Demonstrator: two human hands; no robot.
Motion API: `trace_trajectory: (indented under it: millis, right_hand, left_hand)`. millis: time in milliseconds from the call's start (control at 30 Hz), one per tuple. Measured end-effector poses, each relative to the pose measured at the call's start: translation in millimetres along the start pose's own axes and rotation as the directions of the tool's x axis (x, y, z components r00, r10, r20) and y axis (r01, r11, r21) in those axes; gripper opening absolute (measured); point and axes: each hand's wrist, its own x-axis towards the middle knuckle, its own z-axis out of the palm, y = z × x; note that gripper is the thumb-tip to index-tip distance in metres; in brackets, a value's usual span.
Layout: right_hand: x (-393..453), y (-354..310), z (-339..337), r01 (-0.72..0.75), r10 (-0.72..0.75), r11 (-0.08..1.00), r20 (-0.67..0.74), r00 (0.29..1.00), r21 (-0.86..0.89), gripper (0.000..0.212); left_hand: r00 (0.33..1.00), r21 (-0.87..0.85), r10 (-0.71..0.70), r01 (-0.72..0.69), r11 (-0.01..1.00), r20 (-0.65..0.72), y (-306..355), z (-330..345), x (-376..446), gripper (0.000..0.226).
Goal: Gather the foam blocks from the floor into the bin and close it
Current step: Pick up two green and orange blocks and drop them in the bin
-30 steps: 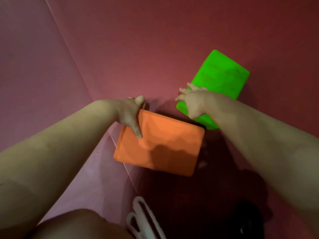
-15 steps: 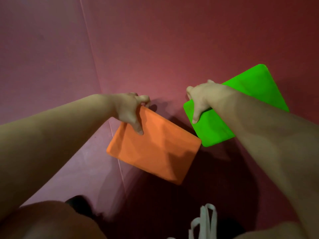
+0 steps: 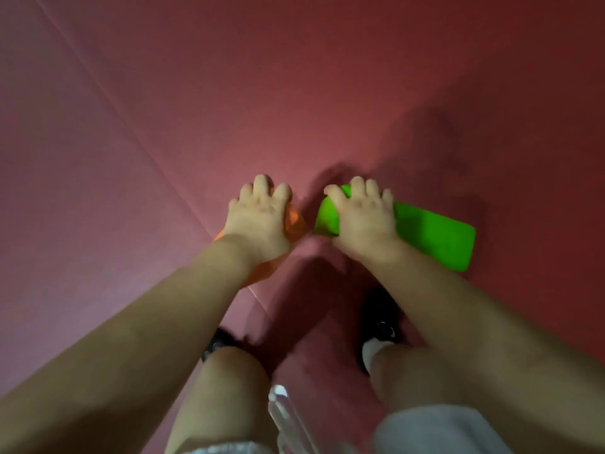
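Head view: an orange foam block [image 3: 294,221] is clasped by the left hand [image 3: 258,217], a green foam block [image 3: 432,234] right of it by the right hand [image 3: 363,217]; carrying is judged underway, the unseen bin must be found.

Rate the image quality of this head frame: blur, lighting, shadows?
Head view: dim, reddish lighting; motion blur softens the left hand gripping the orange foam block and the right hand gripping the green foam block; dark shadows fall on the red floor mat; wide-angle stretching enlarges the forearms.
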Motion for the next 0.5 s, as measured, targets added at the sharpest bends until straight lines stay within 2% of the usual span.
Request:
trace_trajectory:
  millis: [67, 133, 233, 333, 400, 467, 500]
  right_hand:
    - [-45, -2, -49, -0.180, 0.183, 0.980, -0.026, 0.983, 0.085, 0.058]
    - [-93, -7, -90, -0.336, 0.349, 0.929, -0.064, 0.935, 0.154, 0.053]
    - [-176, -18, -136, -0.521, 0.568, 0.817, -0.189, 0.801, 0.246, 0.055]
    - [-263, -33, -175, -0.653, 0.720, 0.649, -0.037, 0.693, 0.391, 0.072]
    - [-331, -41, -191, -0.723, 0.825, 0.498, -0.004, 0.565, 0.478, 0.078]
    - [-404, -46, -199, -0.780, 0.918, 0.341, -0.009, 0.396, 0.524, 0.079]
    - [-445, -50, -201, -0.799, 0.946, 0.245, 0.044, 0.321, 0.549, 0.078]
  left_hand:
    - [0.997, 0.066, 0.068, -0.065, 0.996, -0.046, 29, -42, -30, 0.061]
    - [0.988, 0.122, 0.146, -0.139, 0.983, -0.054, 54, -82, -60, 0.058]
    - [0.947, 0.175, 0.318, -0.308, 0.935, -0.031, 87, -133, -117, 0.058]
    - [0.875, 0.232, 0.484, -0.472, 0.851, 0.005, 114, -163, -183, 0.061]
    - [0.808, 0.281, 0.585, -0.580, 0.765, 0.073, 139, -171, -232, 0.064]
    - [0.693, 0.346, 0.706, -0.704, 0.620, 0.143, 174, -170, -283, 0.067]
    - [0.620, 0.372, 0.762, -0.762, 0.530, 0.186, 195, -166, -313, 0.066]
